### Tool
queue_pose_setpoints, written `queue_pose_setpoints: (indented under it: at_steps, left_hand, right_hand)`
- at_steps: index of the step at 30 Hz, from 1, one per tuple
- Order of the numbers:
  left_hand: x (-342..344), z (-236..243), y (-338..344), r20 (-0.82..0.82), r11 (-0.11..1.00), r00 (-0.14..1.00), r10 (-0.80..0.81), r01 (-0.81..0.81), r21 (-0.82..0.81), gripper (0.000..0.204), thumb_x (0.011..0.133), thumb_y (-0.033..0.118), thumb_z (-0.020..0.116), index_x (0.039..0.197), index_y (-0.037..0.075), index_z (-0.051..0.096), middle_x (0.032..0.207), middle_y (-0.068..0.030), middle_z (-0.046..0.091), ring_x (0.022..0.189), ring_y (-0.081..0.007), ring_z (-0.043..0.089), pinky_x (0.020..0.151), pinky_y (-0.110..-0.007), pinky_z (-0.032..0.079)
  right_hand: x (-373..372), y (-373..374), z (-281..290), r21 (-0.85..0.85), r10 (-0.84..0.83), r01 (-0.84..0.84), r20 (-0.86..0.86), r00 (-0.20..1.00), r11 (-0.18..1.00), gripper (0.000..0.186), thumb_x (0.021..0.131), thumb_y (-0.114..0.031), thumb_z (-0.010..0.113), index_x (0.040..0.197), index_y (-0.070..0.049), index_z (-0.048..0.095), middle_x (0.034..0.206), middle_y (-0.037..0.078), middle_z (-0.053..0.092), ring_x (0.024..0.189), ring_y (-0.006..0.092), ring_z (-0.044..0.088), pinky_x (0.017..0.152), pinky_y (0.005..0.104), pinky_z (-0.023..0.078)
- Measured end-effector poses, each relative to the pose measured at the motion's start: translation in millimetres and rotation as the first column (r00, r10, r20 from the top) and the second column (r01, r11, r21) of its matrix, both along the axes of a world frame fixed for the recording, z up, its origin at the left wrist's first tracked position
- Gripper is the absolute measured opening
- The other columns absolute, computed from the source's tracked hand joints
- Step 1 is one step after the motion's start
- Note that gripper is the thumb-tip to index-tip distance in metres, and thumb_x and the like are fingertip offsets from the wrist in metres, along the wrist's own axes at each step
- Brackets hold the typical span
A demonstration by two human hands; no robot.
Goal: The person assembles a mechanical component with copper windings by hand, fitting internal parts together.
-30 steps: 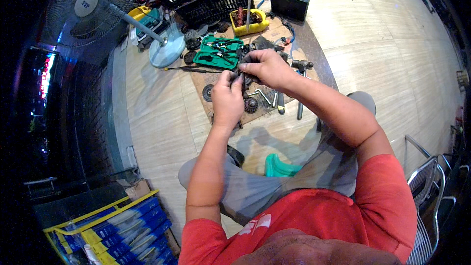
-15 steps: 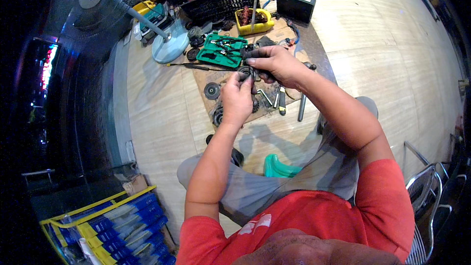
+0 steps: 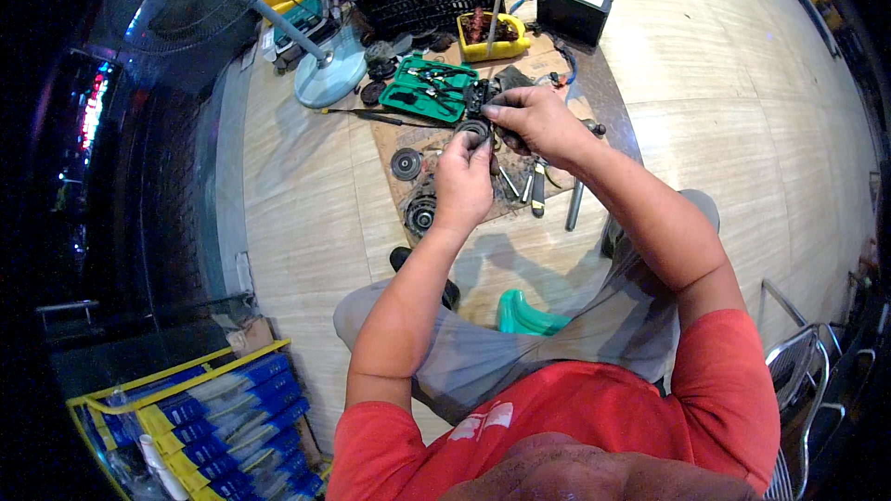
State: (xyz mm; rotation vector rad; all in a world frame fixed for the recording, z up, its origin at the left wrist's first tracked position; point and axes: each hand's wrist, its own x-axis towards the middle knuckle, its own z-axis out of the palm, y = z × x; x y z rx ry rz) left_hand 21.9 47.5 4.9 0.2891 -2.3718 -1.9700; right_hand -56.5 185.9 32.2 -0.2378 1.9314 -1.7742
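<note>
My left hand (image 3: 464, 182) is closed, thumb and fingers pinching a dark, greasy round mechanical part (image 3: 475, 128) with a ringed face. Just right of it, my right hand (image 3: 540, 124) has its fingers curled at the dark part's upper side, around a black piece (image 3: 478, 96) that seems joined to it. My fingers hide most of the contact, and its exact kind is unclear. Both hands are over a stained cardboard sheet (image 3: 394, 141). Beyond them lies a green tool case (image 3: 401, 97) with several pliers-like tools. A dark grooved wheel (image 3: 406, 164) lies left of my left hand.
A larger ringed part (image 3: 421, 213), a metal bar (image 3: 508, 182) and a yellow-black handled tool (image 3: 538, 192) lie nearby. Behind stand a yellow container (image 3: 497, 51), a black battery (image 3: 574, 7), black crates (image 3: 427, 2) and a fan (image 3: 320, 83). A green stool (image 3: 524, 314) is between my knees.
The view has shifted slightly, moving the background rightward. My hands stay close together on the dark part, whose ringed face and black upper piece now show more clearly.
</note>
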Motion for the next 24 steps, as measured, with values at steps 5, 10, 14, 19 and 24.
queue_pose_setpoints:
  at_steps: [5, 10, 14, 19, 24]
  left_hand:
    - [-2, -1, -2, 0.112, 0.983, 0.994, -0.006, -0.015, 0.185, 0.021, 0.096, 0.013, 0.053, 0.106, -0.005, 0.059, 0.096, -0.0071, 0.065, 0.083, -0.0102, 0.058, 0.074, -0.025, 0.047]
    - [1, -3, -7, -0.010, 0.994, 0.994, -0.104, 0.104, -0.030, 0.023, 0.095, 0.014, 0.054, 0.108, -0.003, 0.062, 0.093, -0.0035, 0.066, 0.079, -0.0084, 0.057, 0.071, -0.024, 0.046]
    - [5, 8, -13, 0.025, 0.993, 0.996, -0.084, 0.086, -0.086, 0.027, 0.088, 0.017, 0.060, 0.107, -0.002, 0.065, 0.089, -0.0109, 0.070, 0.078, -0.0162, 0.063, 0.074, -0.032, 0.050]
    - [-2, 7, -8, 0.025, 0.996, 0.997, -0.077, 0.079, -0.053, 0.027, 0.086, 0.016, 0.062, 0.105, -0.002, 0.067, 0.083, -0.0102, 0.070, 0.073, -0.0134, 0.063, 0.069, -0.030, 0.050]
    - [2, 8, -7, 0.043, 0.999, 0.998, -0.044, 0.043, 0.012, 0.022, 0.085, 0.014, 0.062, 0.098, -0.003, 0.068, 0.081, -0.0107, 0.070, 0.070, -0.0138, 0.063, 0.066, -0.031, 0.050]
  right_hand:
    - [-8, 3, -1, 0.081, 0.030, -0.023, -0.085, 0.996, 0.996, 0.030, 0.086, -0.023, 0.067, 0.096, 0.006, 0.068, 0.069, 0.003, 0.061, 0.061, 0.0097, 0.051, 0.058, 0.0289, 0.046]
    - [-7, -2, -1, 0.069, 0.027, -0.019, -0.113, 0.993, 0.997, 0.022, 0.089, -0.021, 0.066, 0.092, 0.001, 0.067, 0.063, -0.001, 0.056, 0.049, 0.0057, 0.046, 0.044, 0.0228, 0.035]
    - [-3, -6, -4, 0.193, 0.034, 0.032, -0.330, 0.944, 0.981, 0.026, 0.088, -0.022, 0.064, 0.091, 0.003, 0.066, 0.068, 0.003, 0.059, 0.056, 0.0086, 0.051, 0.050, 0.0268, 0.041]
    - [3, -7, 0, 0.091, -0.109, 0.121, -0.126, 0.986, 0.988, 0.027, 0.087, -0.025, 0.063, 0.087, 0.002, 0.066, 0.066, 0.004, 0.059, 0.059, 0.0106, 0.054, 0.053, 0.0267, 0.042]
    - [7, -12, -12, -0.053, -0.139, 0.133, -0.139, 0.981, 0.990, 0.022, 0.090, -0.019, 0.062, 0.092, 0.002, 0.066, 0.071, 0.002, 0.060, 0.055, 0.0086, 0.051, 0.047, 0.0247, 0.039]
